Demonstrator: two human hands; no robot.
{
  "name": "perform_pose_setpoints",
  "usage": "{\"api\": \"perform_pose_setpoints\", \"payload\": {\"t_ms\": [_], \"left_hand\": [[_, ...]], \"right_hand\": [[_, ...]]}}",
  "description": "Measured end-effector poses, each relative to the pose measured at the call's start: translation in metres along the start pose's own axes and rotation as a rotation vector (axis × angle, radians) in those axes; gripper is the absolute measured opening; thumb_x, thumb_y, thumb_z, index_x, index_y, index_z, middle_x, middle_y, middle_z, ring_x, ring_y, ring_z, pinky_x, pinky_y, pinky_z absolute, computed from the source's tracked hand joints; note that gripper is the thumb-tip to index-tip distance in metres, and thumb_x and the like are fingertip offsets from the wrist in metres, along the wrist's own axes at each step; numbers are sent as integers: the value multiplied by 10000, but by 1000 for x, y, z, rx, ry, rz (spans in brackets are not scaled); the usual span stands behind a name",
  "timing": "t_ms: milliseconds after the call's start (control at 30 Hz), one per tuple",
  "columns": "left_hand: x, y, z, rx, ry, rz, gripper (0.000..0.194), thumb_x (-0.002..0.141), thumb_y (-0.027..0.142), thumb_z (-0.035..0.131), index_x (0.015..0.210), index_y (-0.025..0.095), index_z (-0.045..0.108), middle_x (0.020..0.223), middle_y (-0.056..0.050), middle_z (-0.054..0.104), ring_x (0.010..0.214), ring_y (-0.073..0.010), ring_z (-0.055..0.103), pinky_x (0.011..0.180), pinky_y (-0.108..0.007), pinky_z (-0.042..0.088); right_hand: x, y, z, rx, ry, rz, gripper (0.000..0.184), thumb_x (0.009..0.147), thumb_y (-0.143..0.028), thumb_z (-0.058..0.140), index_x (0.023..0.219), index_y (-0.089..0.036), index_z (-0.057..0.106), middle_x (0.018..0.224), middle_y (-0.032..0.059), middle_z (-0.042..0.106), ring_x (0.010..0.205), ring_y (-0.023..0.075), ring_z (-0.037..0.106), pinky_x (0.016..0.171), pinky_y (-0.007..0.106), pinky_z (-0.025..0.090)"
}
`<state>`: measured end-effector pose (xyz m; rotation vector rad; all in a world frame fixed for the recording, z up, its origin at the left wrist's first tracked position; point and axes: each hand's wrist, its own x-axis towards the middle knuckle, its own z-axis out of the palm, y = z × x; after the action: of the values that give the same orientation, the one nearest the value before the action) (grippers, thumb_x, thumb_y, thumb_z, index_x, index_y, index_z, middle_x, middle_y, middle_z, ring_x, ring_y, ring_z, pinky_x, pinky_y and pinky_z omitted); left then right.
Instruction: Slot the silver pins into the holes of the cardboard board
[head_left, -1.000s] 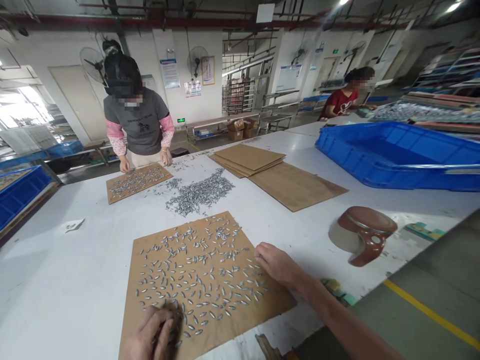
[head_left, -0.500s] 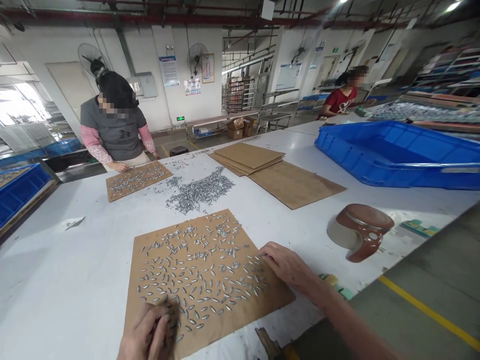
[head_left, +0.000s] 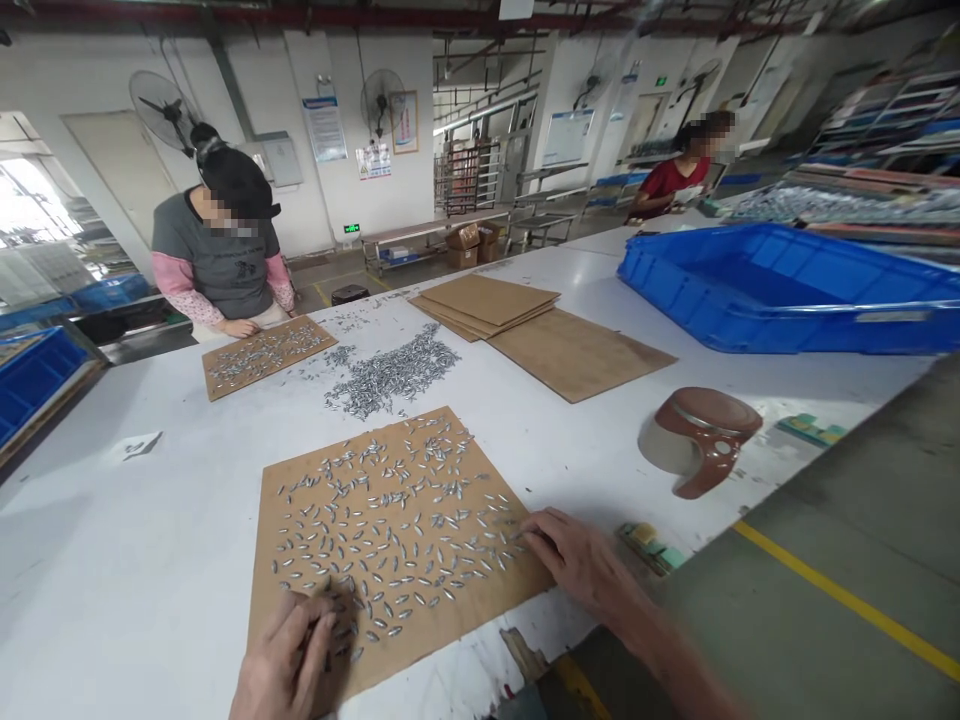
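Brown cardboard forms the work surface: one flat sheet [head_left: 495,592] lies near the front edge of the white table [head_left: 150,540]. Silver, spindle-shaped metal pieces [head_left: 394,499] are distributed across this sheet, clustered toward the far edge and more widely spaced toward the near edge. The left hand [head_left: 289,650] is positioned over the near left corner of the sheet, its fingers curled inward and its thumb close to the forefinger; whether a piece is pinched between them cannot be determined. The right hand [head_left: 581,560] is positioned at the right edge of the sheet, thumb and forefinger nearly together beside the outermost pieces; its grip on any piece likewise cannot be confirmed. A loose pile of similar pieces [head_left: 394,370] lies directly on the table, just beyond the far edge of the sheet. To its left, a second cardboard sheet [head_left: 211,388] carries further pieces, with a hand [head_left: 240,328] of a co-worker in a grey shirt at its far edge. To the right of the pile are overlapping cardboard sheets [head_left: 487,297] and, farther right, a blue plastic crate [head_left: 697,310].
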<state>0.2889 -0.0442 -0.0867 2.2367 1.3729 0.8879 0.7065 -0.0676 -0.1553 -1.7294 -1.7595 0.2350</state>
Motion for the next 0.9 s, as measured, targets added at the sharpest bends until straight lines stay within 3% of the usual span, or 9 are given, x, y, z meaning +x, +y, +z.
{"api": "perform_pose_setpoints", "payload": {"t_ms": [200, 300, 467, 567, 700, 900], "left_hand": [[0, -5, 2, 23, 35, 14, 376, 1029, 557, 542, 994, 270, 782, 933, -53, 767, 787, -181, 763, 688, -233, 637], [-2, -9, -2, 54, 101, -44, 378, 1027, 562, 533, 1040, 275, 779, 998, -56, 758, 869, -196, 765, 742, -266, 650], [-8, -29, -23, 181, 303, -197, 417, 995, 605, 526, 983, 261, 764, 1041, -61, 730, 859, -201, 730, 736, -279, 630], [-13, -47, -37, 235, 327, -252, 422, 965, 626, 537, 961, 266, 758, 1023, -44, 730, 745, -178, 697, 652, -261, 598], [-16, -62, -44, 280, 384, -318, 396, 964, 593, 530, 962, 262, 747, 1043, -43, 741, 768, -182, 697, 682, -269, 576], [-7, -81, -49, 195, 346, -453, 396, 878, 603, 570, 897, 258, 763, 1015, -51, 774, 807, -220, 709, 737, -304, 584]], "right_hand": [[-7, 0, 13, 69, 187, 110, 273, 1054, -428, 402, 1026, -267, 621, 1014, 116, 749, 928, 269, 730, 841, 412, 587], [-4, 1, 20, 75, 213, 131, 273, 1046, -442, 406, 1017, -273, 618, 1009, 125, 752, 927, 293, 731, 841, 438, 593], [19, 0, 16, 61, 107, 72, 265, 1046, -409, 399, 978, -289, 626, 1000, 110, 735, 931, 283, 716, 848, 432, 584], [41, 5, 10, -26, -8, 53, 273, 1038, -358, 397, 943, -272, 637, 968, 92, 726, 919, 268, 705, 856, 416, 561], [61, 11, 10, -196, -137, 109, 242, 992, -252, 443, 842, -251, 632, 907, 81, 721, 892, 255, 689, 837, 374, 511], [69, 7, 11, -273, -208, 157, 237, 941, -206, 448, 765, -245, 601, 858, 77, 729, 843, 235, 688, 777, 331, 470]]}}
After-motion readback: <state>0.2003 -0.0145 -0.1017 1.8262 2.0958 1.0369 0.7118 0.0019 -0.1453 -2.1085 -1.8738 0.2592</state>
